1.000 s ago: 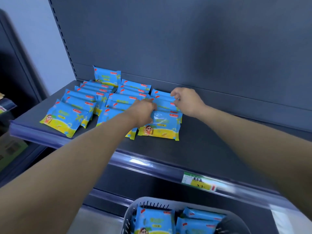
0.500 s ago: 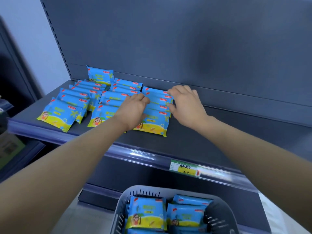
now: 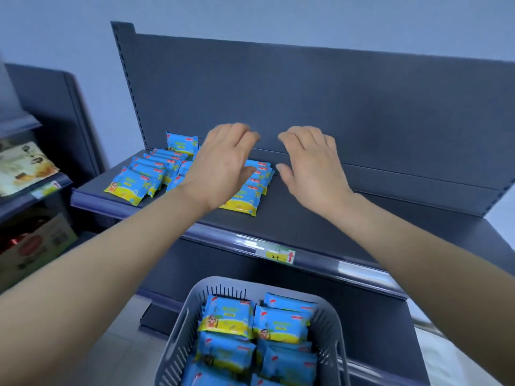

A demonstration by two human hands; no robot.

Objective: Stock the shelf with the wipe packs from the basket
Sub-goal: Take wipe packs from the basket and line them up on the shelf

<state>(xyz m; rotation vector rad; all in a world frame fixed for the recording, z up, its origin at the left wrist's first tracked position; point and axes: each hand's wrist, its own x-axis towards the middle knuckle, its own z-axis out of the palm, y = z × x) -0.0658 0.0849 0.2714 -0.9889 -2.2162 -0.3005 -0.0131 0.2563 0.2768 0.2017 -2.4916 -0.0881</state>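
Several blue-and-yellow wipe packs (image 3: 133, 185) lie in overlapping rows on the left part of the dark grey shelf (image 3: 320, 218). My left hand (image 3: 223, 162) hovers above the right-hand row of wipe packs (image 3: 250, 196), fingers relaxed, holding nothing. My right hand (image 3: 309, 162) hangs beside that row over bare shelf, also empty with loose fingers. Below, a grey slotted basket (image 3: 181, 338) holds several more wipe packs (image 3: 281, 324).
The shelf's back panel (image 3: 362, 107) rises behind both hands. A price tag (image 3: 276, 253) sits on the shelf's front rail. To the left stands another shelving unit with boxed goods (image 3: 30, 246). The right half of the shelf is bare.
Both hands have lifted off the right-hand row of packs and drawn back, fingers loosened. The view has pulled back and tilted, showing more of the basket.
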